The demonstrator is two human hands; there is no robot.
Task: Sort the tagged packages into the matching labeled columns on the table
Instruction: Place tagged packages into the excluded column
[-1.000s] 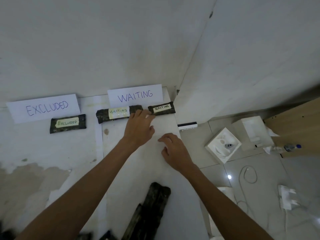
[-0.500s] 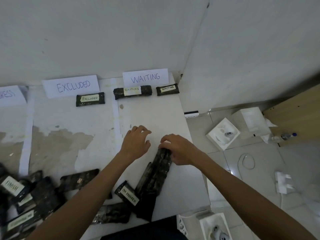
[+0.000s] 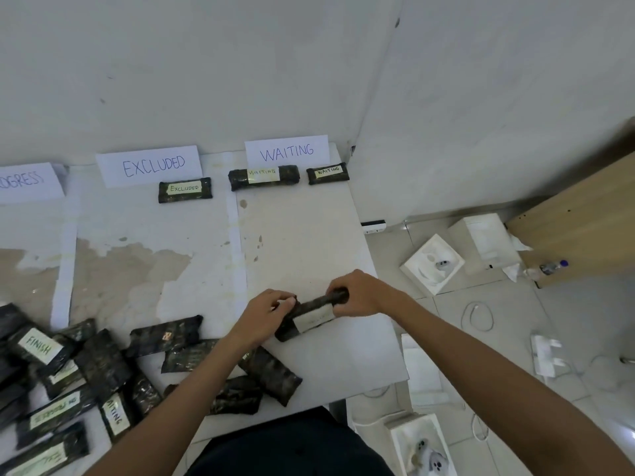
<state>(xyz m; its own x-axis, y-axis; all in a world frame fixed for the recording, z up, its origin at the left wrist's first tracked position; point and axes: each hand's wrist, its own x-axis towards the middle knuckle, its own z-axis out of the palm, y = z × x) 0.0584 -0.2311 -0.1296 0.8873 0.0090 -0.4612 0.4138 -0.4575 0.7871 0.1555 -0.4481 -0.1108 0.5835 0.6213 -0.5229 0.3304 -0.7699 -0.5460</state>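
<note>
Both my hands hold one dark package (image 3: 311, 317) with a pale tag whose writing I cannot read, just above the table in the right column. My left hand (image 3: 264, 312) grips its near-left end and my right hand (image 3: 360, 295) grips its far-right end. At the back stand paper signs WAITING (image 3: 287, 152), EXCLUDED (image 3: 151, 165) and a cut-off sign ending in OGRESS (image 3: 25, 182). Two packages tagged WAITING (image 3: 263, 177) (image 3: 328, 173) lie under the WAITING sign. One package tagged EXCLUDED (image 3: 185, 189) lies under its sign.
A pile of several dark tagged packages (image 3: 103, 376) covers the table's near left, with tags FINISH and WAITING readable. The white table (image 3: 309, 235) ends at its right edge; on the floor beyond lie open white boxes (image 3: 433, 264), cables and a bottle (image 3: 549, 267).
My hands drew back from the far WAITING row to the near table. The right hand took hold of a dark package, then both lifted and turned it so its tag faces up.
</note>
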